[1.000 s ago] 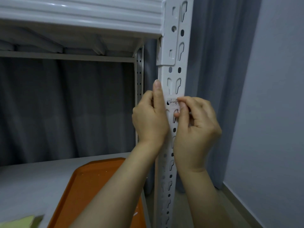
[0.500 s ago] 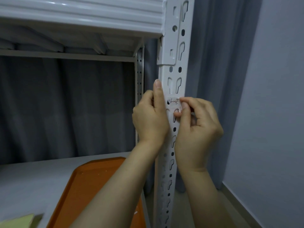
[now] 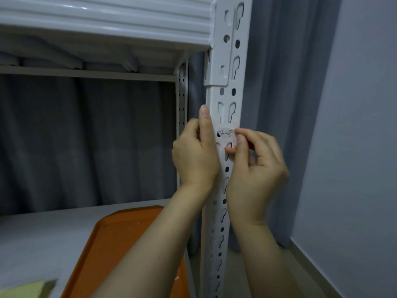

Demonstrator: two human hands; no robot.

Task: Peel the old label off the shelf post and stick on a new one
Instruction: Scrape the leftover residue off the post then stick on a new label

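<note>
At the far left a blurred yellowish pad [image 3: 23, 289] lies on the shelf [image 3: 43, 233], with an orange tray [image 3: 120, 244] beside it. We cannot tell whether either holds the new label.

Moving right, our left hand [image 3: 194, 155] grips the left edge of the post [image 3: 227, 100], fingers curled behind the flange and thumb laid straight up along it. We judge that brace worth having: it steadies the post, so the pull goes into the glue and not into a rocking frame.

The label [image 3: 224, 134], white with dark handwriting, sits on the post's front face just under a pair of keyhole slots. It lies between the two hands, just beside the left thumb. Its right edge is in the pinch of our right hand [image 3: 255, 168]. Forefinger and thumb fingertips [image 3: 238, 132] are pressed together on that edge, and the other fingers are loosely curled. Most of the label looks flat on the metal. We cannot tell how much has lifted.

To do this step well, we should peel low and slowly, folding the paper back leftward along the face instead of tugging it straight out. Paper lying over punched holes tears easily, we judge. If it rips, we pick up a fresh corner with a nail.

Further right hang only the curtain [image 3: 279, 104] and the wall.
</note>
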